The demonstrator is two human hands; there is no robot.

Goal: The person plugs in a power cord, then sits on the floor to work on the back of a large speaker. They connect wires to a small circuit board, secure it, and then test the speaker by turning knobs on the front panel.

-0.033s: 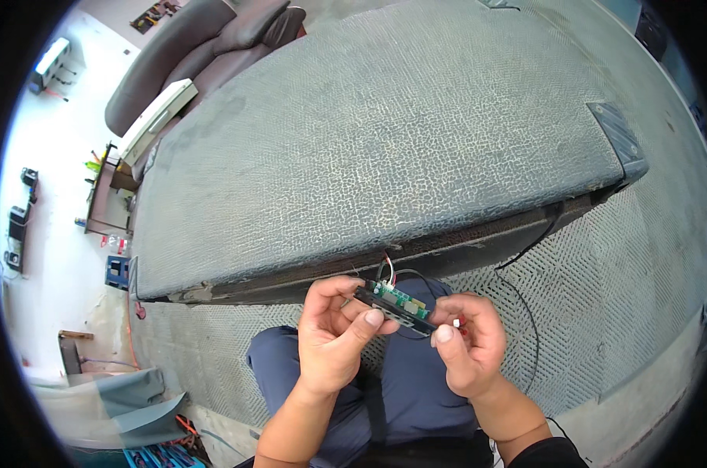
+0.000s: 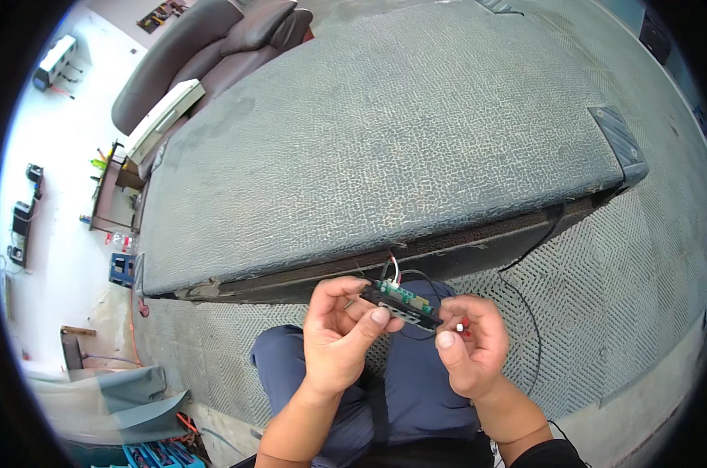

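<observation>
Seemingly steadying small electronics, we grip a black panel (image 2: 417, 316) with its green circuit board (image 2: 406, 296) above our lap (image 2: 416, 382) in our left hand (image 2: 336, 339), our right hand (image 2: 480, 349) curled about a red-and-white piece (image 2: 460, 327), hold unclear, any next move calling for slack wires (image 2: 396, 270).

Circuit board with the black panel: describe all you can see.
The green circuit board, dotted with small parts, sits behind a narrow, plastic-looking black panel. Red, white and dark wires lead from it toward the dark box. It slants down to the right, above the person's blue trousers. The left hand grips its left part, thumb on the panel; whether the right hand touches its right end is unclear.
</observation>
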